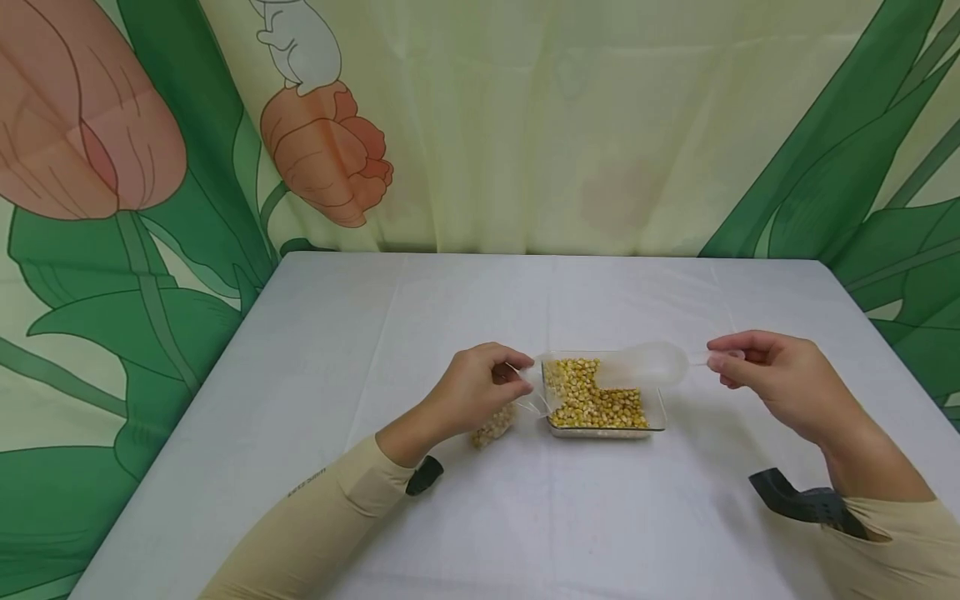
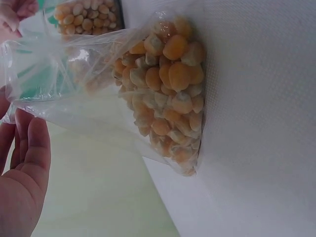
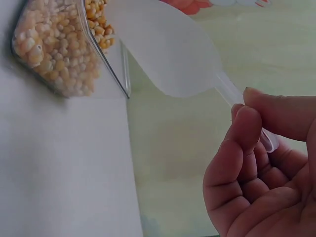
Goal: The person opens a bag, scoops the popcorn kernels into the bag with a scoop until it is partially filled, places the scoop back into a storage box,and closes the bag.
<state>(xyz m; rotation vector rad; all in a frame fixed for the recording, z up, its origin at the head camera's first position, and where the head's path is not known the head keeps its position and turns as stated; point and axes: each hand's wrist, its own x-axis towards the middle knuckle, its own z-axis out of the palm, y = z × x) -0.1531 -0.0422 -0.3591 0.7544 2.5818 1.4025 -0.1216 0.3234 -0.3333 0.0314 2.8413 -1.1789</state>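
My left hand (image 1: pixel 483 387) pinches the top edge of a clear plastic bag (image 2: pixel 98 64). Corn kernels (image 2: pixel 168 94) fill the bottom of that bag, which touches the white tabletop. In my right hand (image 1: pixel 787 379) is the thin handle of a translucent plastic scoop (image 3: pixel 168 49), gripped between thumb and fingers. The scoop's broad bowl reaches left over a clear rectangular container (image 1: pixel 600 432) holding yellow corn kernels (image 1: pixel 600 408). Whether the scoop bears any kernels cannot be made out. The bag's mouth is at the container's left side.
A white cloth (image 1: pixel 465 533) covers the table. Behind its far edge hangs a curtain (image 1: pixel 525 125) printed with tulips and leaves. Dark wrist mounts (image 1: pixel 806 502) stick out from both sleeves, low over the tabletop.
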